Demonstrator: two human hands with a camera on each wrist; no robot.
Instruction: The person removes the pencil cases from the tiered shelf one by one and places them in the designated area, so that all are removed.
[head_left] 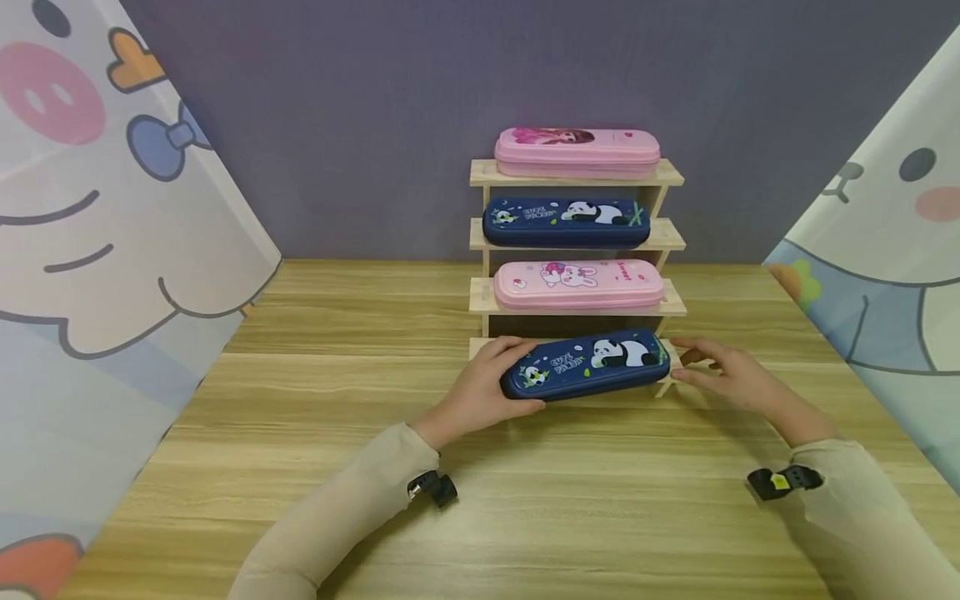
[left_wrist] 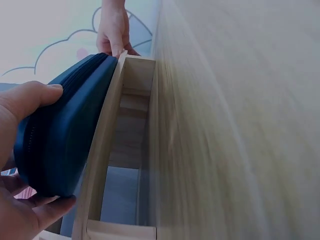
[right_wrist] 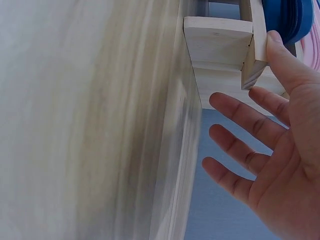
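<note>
A dark blue zip pencil case with pandas is tilted over the lowest board of a wooden shelf rack. My left hand grips its left end, thumb on the near side and fingers on the far side. In the left wrist view the zipped side of the pencil case shows, slanting against the board. At the rack's right end, my right hand holds the end of the lowest board between thumb and index finger. The right wrist view shows that hand's other fingers spread apart.
Above, the rack's tiers bear a pink rabbit pencil case, a blue panda pencil case and a pink pencil case with a girl. The rack stands on a wood-grain table before a grey wall. Cartoon-printed sheets flank both sides.
</note>
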